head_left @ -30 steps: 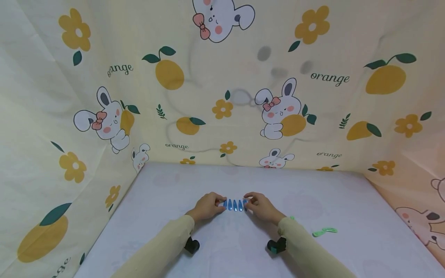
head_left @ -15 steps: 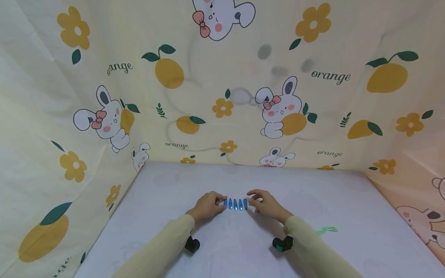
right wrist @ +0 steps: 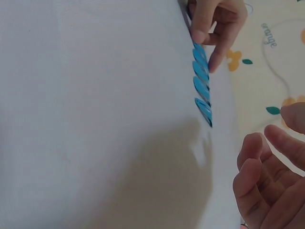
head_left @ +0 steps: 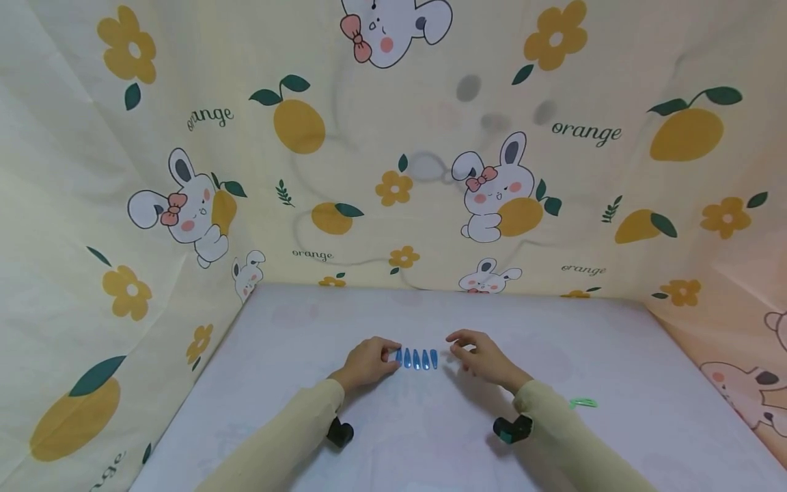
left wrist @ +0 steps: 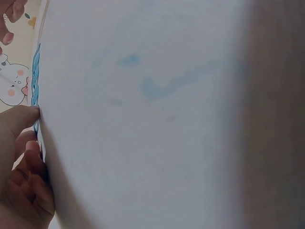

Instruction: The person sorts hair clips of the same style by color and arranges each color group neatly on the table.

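Note:
Several blue snap hair clips (head_left: 417,360) lie side by side in a short row on the white table. My left hand (head_left: 367,362) pinches the leftmost blue hair clip (head_left: 399,357) between thumb and index finger, one at each end. To the right of the row, my right hand (head_left: 487,359) hovers with loosely bent fingers and nothing in them. In the right wrist view the slanted row of hair clips (right wrist: 201,86) runs from under the left fingers toward the bare right hand (right wrist: 271,186). The left wrist view shows the row edge-on.
A green hair clip (head_left: 584,403) lies on the table (head_left: 652,383) beyond the right forearm, partly hidden by the sleeve. Patterned cloth (head_left: 430,205) with rabbits and oranges hangs at the back and along both sides.
My right hand has let go of the rightmost blue hair clip and drawn away to the right. Its sleeve now covers more of the green clips. The left hand stays put.

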Tool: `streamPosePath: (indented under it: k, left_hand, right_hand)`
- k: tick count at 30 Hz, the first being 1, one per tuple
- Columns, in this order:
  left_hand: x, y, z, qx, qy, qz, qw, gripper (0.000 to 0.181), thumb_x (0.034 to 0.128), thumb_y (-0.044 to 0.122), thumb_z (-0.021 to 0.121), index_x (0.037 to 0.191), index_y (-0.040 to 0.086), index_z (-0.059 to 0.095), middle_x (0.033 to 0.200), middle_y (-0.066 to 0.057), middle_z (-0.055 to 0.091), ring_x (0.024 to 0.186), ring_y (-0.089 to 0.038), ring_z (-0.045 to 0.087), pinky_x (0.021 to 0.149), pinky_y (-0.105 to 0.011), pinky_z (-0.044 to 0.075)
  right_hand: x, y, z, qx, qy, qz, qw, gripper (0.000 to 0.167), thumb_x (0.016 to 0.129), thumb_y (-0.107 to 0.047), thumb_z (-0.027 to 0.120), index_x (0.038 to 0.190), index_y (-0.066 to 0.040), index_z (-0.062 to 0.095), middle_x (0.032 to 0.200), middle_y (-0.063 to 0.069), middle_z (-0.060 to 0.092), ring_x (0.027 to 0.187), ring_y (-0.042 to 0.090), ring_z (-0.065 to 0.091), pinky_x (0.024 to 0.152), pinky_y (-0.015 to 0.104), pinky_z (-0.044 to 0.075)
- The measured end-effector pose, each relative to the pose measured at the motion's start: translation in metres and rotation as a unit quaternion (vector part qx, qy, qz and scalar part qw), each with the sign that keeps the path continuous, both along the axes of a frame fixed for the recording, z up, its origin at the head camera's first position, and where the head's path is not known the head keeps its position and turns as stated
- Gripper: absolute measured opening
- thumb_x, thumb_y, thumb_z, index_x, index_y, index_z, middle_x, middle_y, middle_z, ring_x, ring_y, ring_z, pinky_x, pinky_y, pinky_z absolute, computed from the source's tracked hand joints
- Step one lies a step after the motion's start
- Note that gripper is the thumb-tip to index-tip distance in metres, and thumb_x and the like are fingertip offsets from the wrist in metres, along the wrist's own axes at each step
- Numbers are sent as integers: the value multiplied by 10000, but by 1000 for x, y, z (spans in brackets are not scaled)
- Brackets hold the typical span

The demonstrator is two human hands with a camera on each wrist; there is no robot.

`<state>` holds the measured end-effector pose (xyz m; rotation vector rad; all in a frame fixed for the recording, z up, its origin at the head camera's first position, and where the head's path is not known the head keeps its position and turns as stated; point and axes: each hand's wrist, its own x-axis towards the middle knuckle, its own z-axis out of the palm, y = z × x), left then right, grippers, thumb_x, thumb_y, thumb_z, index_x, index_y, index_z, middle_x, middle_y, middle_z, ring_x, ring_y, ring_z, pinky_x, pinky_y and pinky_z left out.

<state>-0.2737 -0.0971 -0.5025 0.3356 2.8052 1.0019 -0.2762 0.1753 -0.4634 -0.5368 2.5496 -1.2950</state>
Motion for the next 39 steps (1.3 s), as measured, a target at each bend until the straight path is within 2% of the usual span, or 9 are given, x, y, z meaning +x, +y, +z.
streamPosePath:
  k: [4,10,19,24,31,35,39]
  left_hand:
    - [1,1,3,-44,-16,8,10000,431,916,246,752,1331,161,670,709,31,510,660,-113,473,612,-249,365]
    - [3,1,4,-3,-62,-46,10000,438,917,234,748,1338,149,664,702,32,506,651,-115,467,608,-250,360]
    - [1,-1,2,5,-95,-100,9999,456,925,258,734,1360,151,647,704,43,502,647,-106,467,604,-244,360]
    - [3,-2,9,88,-230,-132,9996,451,943,263,704,1375,154,630,728,15,545,660,-126,493,603,-260,378]
    - [-1,-2,20,111,-427,154,9989,373,970,272,654,1334,190,655,861,-12,585,813,-166,537,720,-325,424]
    - [-5,1,25,175,-326,88,9993,358,979,275,655,1320,168,662,901,-9,600,841,-170,545,740,-320,436]
    - [-8,7,29,263,-237,-55,9994,369,978,283,670,1326,159,659,906,-5,603,810,-155,547,699,-285,442]
  right_hand:
    - [-1,7,3,-34,103,100,9999,325,1032,-134,552,1281,73,580,1170,289,630,677,215,586,557,262,485]
    - [-5,18,7,41,94,-65,9999,329,1036,-163,560,1292,41,587,1190,273,627,666,179,565,568,269,490]
    - [-6,44,20,39,293,-133,9995,307,1036,-175,568,1285,2,604,1175,275,620,670,280,594,551,283,487]
    - [-2,61,26,61,389,-208,9990,313,1034,-171,573,1287,11,599,1160,273,623,654,262,596,545,275,483]
    - [4,83,33,186,486,-315,9981,329,1037,-180,570,1297,20,591,1126,229,637,658,241,598,543,282,490]
    - [7,96,33,237,417,-427,9979,339,1039,-195,567,1306,15,584,1140,248,622,670,244,602,551,295,498]
    - [11,108,32,258,369,-485,9978,362,1039,-209,570,1316,24,573,1159,278,610,679,252,606,554,296,500]
